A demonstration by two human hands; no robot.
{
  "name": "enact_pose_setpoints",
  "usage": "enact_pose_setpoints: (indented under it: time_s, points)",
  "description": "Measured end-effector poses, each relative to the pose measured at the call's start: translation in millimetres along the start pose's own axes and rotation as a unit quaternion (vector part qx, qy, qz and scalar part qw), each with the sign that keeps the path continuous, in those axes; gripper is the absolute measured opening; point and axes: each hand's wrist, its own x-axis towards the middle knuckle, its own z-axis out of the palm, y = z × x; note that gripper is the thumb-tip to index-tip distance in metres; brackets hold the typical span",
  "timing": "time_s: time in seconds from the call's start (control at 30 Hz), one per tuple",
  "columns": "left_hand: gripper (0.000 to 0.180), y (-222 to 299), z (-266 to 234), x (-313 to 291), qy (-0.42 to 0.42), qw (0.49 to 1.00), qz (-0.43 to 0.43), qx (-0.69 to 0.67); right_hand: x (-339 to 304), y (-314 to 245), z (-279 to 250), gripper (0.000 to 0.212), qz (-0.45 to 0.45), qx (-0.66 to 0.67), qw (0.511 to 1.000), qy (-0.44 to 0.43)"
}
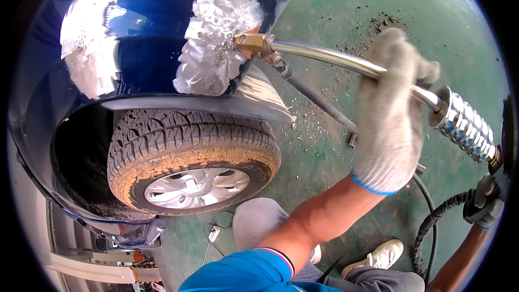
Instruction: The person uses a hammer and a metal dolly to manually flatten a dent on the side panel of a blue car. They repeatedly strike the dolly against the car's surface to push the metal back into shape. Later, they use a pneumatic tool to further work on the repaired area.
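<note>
A dent-pulling slide hammer (330, 56) reaches across from the right, its brass-coloured head (252, 42) against a bare, ground metal patch (211, 67) on a dark blue car panel (148, 57). My left hand (390, 124), in an off-white knit glove, is closed around the middle of the shiny rod. It is blurred by motion. Between that hand and the tool's rear end sits the ridged chrome weight (464, 125). At the right rim my right hand (489, 211), also gloved, grips the black rear handle (476, 213); the rim cuts off part of it.
Below the panel is a muddy tyre (194, 130). A second bare patch (91, 43) lies farther left. A dark cable (319, 103) hangs from the tool head, and a corrugated hose (424, 232) runs down at right. Grit (386, 24) litters the green floor (324, 167).
</note>
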Motion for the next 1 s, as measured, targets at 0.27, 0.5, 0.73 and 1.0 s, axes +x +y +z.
enact_pose_setpoints:
  time_s: [0.27, 0.5, 0.73, 1.0]
  points:
    - [0.059, 0, -10, 26, -0.227, 0.951, 0.028, -0.208, -6, -5, 1, 0.060, 0.002, -0.017, 1.000, 0.007]
    - [0.060, 11, -3, 13, -0.092, 0.980, -0.020, -0.177, -9, -12, -4, 0.058, -0.002, -0.025, 1.000, 0.019]
    - [0.054, 7, 29, 9, 0.107, 0.990, -0.003, -0.092, -4, -9, 1, 0.056, -0.003, -0.007, 1.000, 0.021]
    - [0.045, 3, 1, 15, -0.179, 0.973, -0.012, -0.143, 17, 7, 20, 0.053, 0.017, 0.023, 0.999, 0.016]
